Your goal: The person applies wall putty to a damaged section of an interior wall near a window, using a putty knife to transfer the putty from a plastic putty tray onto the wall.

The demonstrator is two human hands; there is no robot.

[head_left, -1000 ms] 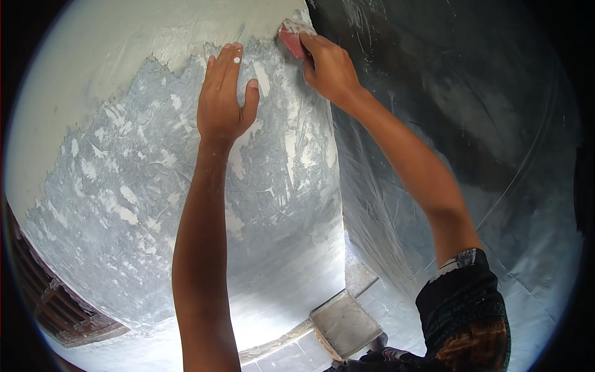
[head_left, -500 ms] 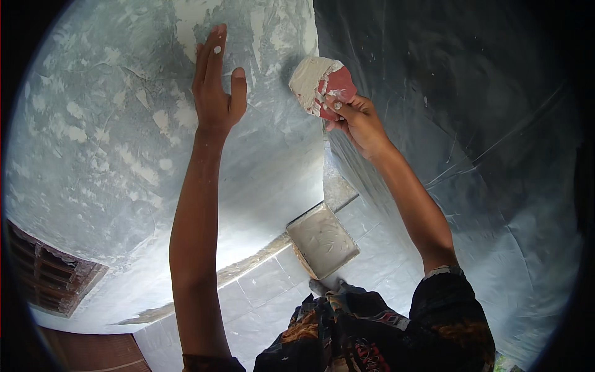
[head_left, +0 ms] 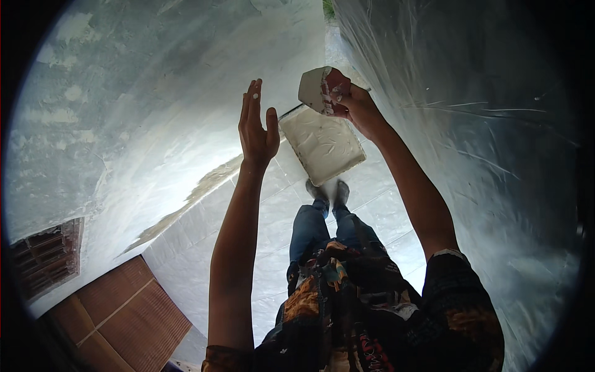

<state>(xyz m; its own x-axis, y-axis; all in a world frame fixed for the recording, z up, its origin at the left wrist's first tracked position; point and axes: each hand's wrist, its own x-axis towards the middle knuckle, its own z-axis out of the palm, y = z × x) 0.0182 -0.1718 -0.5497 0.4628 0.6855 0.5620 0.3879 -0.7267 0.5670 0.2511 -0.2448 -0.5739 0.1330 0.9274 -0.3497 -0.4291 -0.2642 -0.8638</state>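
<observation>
The scraper (head_left: 337,85) is dull red, the paste (head_left: 325,146) cream, the wall (head_left: 130,111) mottled grey-white.

The right hand (head_left: 365,114) grips a red, paste-smeared scraper (head_left: 326,90) above a filled tray (head_left: 341,170).

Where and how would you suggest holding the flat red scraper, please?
Likely the flat red scraper is best pinched at its barer right end, approached from the right, as the right hand does, because pale paste coats its left part.
</observation>
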